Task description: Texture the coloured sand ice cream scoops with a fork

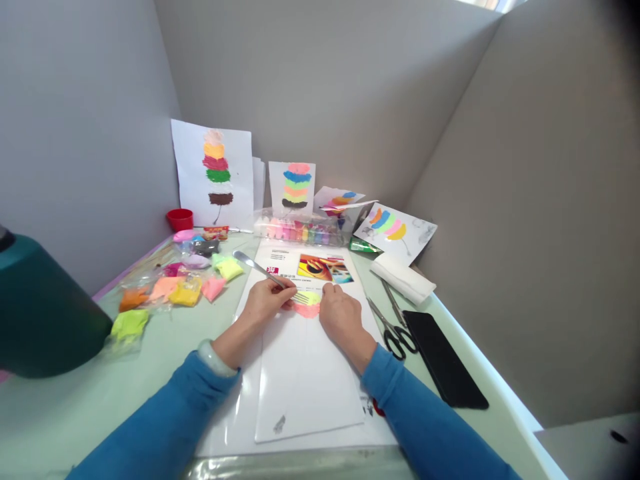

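Note:
My left hand [264, 300] pinches a metal fork [257, 268], its handle pointing up and left and its tines over a yellow clay patch [313, 297]. Directly below the yellow lies a pink clay patch [306, 311], both on a white sheet of paper [307, 373]. My right hand [343, 312] rests on the paper at the right edge of the clay, fingers curled in; whatever they may hold is hidden. Under the sheet is a larger white board [225, 427] with printed pictures at its far end.
Bags of coloured clay [186, 291] lie to the left, near a dark green object [45, 307] and a red cup [180, 219]. Scissors [393, 333], a black phone [443, 360] and a folded white tissue [403, 277] lie right. Clay pictures [240, 180] lean against the back wall.

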Demonstrator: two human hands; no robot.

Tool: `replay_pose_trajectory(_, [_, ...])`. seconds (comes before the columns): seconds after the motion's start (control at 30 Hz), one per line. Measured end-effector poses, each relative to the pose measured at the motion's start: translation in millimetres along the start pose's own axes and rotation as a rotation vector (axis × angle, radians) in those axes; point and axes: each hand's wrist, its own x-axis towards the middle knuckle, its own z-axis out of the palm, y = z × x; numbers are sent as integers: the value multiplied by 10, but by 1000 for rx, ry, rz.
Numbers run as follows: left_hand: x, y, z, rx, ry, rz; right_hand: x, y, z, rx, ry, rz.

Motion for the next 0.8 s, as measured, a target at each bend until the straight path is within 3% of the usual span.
replay_pose_trajectory(0.2, [2,1,-9,-127,-75,-78,4,-4,-4,-15,-2,-3])
replay_pose_trajectory(0.6, [-27,-27,-22,308,-103,36,-1,12,13,15,7,-7])
replay_pose_trajectory(0.8, [-44,-30,-16,522,-63,132,-2,12,14,12,14,-13])
